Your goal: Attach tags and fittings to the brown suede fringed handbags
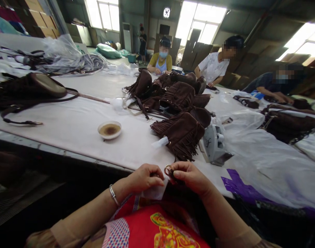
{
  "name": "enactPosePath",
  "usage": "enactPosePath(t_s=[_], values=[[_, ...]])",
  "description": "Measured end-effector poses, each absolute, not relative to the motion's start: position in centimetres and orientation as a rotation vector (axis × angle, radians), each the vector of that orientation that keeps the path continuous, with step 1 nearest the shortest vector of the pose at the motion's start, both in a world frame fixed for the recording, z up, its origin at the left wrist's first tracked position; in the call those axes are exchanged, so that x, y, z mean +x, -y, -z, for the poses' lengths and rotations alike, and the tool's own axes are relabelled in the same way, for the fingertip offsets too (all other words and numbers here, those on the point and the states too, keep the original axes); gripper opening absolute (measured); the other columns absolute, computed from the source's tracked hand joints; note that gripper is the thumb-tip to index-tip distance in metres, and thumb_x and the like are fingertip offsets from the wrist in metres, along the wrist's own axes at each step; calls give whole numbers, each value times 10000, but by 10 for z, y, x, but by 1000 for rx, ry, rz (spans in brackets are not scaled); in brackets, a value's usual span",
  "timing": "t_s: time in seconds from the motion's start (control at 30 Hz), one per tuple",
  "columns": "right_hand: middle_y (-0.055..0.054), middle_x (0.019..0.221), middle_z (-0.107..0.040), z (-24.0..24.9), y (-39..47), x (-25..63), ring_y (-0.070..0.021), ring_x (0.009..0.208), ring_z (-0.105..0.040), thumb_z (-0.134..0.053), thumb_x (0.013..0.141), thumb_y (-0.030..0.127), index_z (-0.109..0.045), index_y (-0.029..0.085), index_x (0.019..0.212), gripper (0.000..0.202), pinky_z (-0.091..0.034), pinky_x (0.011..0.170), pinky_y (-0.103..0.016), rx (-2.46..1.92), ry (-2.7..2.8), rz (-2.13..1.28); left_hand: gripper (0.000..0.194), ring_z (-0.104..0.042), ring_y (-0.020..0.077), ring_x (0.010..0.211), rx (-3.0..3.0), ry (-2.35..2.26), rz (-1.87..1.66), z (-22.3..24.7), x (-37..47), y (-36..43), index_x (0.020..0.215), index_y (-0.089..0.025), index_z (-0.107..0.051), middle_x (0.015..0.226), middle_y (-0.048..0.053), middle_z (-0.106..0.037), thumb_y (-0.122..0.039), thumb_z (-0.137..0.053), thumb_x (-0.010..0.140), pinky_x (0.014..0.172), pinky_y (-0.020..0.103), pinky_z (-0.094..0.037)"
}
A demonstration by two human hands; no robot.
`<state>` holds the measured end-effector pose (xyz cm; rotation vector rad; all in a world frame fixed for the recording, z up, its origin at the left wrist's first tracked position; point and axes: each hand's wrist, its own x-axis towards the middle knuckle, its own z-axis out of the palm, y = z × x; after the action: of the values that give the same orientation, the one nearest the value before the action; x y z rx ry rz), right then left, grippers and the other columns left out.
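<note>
My left hand (148,179), with a silver bangle at its wrist, pinches a thin white sheet (157,190) at the table's front edge. Close beside it, my right hand (190,175) holds a gold-coloured ring (168,169) with a dark brown piece between thumb and fingers. Just beyond my hands lies a dark brown fringed bag (182,132), a clear wrapping on its metal ring. Behind it several similar brown bags (178,94) are heaped together.
A white dish (109,130) with brown residue stands left of the bags. A grey-white device (216,144) sits right of them. Plastic sheeting (255,165) and purple tape (244,187) cover the right side. Three people work across the table (77,137); another stands farther back.
</note>
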<state>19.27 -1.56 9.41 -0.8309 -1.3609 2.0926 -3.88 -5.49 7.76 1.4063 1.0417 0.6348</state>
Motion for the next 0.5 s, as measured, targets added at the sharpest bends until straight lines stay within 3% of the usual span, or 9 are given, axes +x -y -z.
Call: enactPosePath(t_s=[0.1,0.17,0.23,0.33,0.5], values=[[-42,777,-671,-97,16,193,-107,611,-546,-802,783,366,-728,135,876,260,-424,579,-218,-832,1389,-2082,224,-475,100,598,1363,-1015,-621,-80,-41,57,731,-130,-672,666,-12,-605,-351,-710,732,554,208,-368],[-84,981,-691,-100,16,194,-114,666,-582,-790,792,353,-743,141,878,234,-454,584,-217,-812,1424,-2062,281,-421,83,538,1285,-1051,-704,-81,-42,57,707,-129,-644,601,-28,-552,-400,-708,744,503,199,-318],[-126,1158,-659,-102,16,196,-187,862,-635,-788,786,346,-754,145,871,220,-486,591,-216,-790,1475,-2072,347,-376,71,498,1173,-1061,-830,-81,-43,56,707,-133,-614,553,-46,-500,-463,-717,748,476,192,-279],[-151,1086,-683,-101,17,195,-284,1130,-574,-790,775,350,-761,143,878,233,-508,581,-210,-735,1546,-2168,417,-384,66,504,1067,-991,-981,-81,-41,54,709,-133,-594,555,-47,-496,-520,-748,734,488,185,-289],[-127,1087,-672,-93,18,191,-195,870,-642,-796,765,337,-762,124,878,243,-509,565,-199,-627,1511,-2257,366,-535,111,599,988,-880,-1027,-79,-34,55,745,-118,-632,678,21,-632,-417,-834,685,565,210,-399]])
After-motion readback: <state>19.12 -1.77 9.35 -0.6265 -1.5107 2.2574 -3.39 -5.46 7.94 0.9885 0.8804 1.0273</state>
